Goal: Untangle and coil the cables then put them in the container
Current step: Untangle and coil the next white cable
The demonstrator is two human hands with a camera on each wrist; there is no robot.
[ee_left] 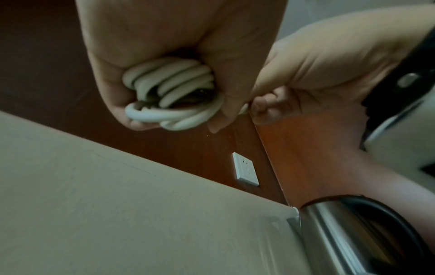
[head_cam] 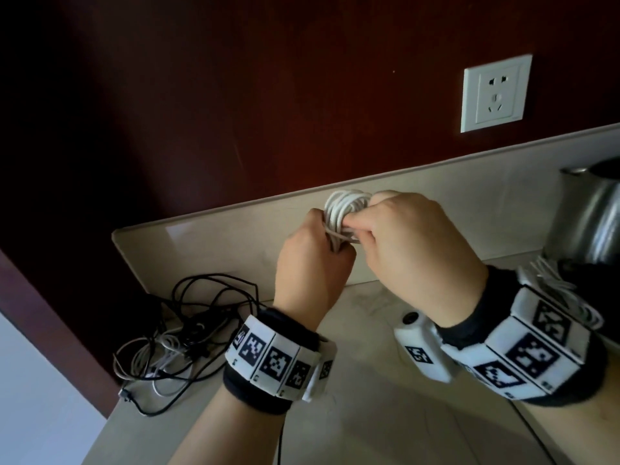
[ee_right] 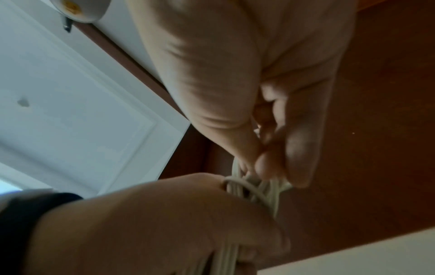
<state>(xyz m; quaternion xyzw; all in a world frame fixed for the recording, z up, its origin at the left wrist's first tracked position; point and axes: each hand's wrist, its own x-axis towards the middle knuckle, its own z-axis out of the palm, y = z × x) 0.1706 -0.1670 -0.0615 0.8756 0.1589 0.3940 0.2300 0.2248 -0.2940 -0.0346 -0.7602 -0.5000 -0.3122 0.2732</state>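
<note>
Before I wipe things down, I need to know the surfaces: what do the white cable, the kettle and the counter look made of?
White cable: smooth matte plastic or rubber jacket, bending in soft loops.
Kettle: likely brushed stainless steel, streaky reflections; black handle looks plastic.
Counter: beige, faintly veined, slightly glossy; stone or laminate, can't tell.

Kettle point(head_cam: 593, 213) cut off by right edge; white coil point(head_cam: 347, 209) lower part hidden inside hands; cable ends possibly tucked there.

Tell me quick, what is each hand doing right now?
Left hand: fingers curled round the white cable coil, holding it above the counter.
Right hand: pinching a strand of the same coil, wrapped across the bundle.
</note>
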